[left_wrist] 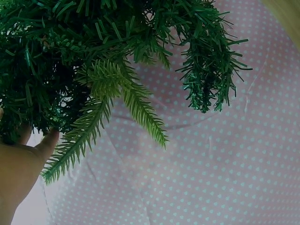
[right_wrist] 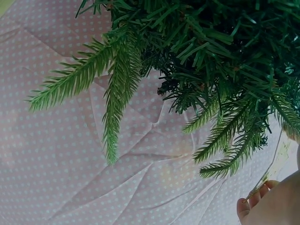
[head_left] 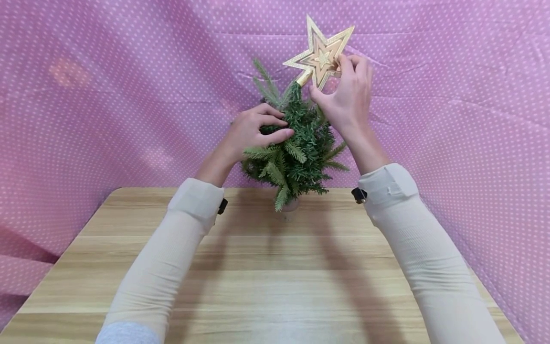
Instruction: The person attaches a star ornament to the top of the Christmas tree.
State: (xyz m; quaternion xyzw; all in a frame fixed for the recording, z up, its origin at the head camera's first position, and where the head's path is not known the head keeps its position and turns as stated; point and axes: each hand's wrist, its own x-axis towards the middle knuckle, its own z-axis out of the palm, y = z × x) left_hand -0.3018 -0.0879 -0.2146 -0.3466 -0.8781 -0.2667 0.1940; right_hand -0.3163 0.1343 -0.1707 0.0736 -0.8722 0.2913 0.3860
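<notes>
A small artificial Christmas tree stands near the table's far edge, its lower stem partly hidden by branches. Over its tip leans a gold star tree topper, tilted, with its tubular base right at the top branch. My right hand pinches the star by its right side between thumb and fingers. On the tree's left, my left hand grips the upper branches, some fingertips lost in the foliage. The left wrist view shows that hand's fingers among the needles. In the right wrist view, fingers hold the star's edge.
The wooden table stretches from the tree towards me. A pink dotted cloth hangs close behind the tree and along both sides. Lighter green sprigs stick out from the tree.
</notes>
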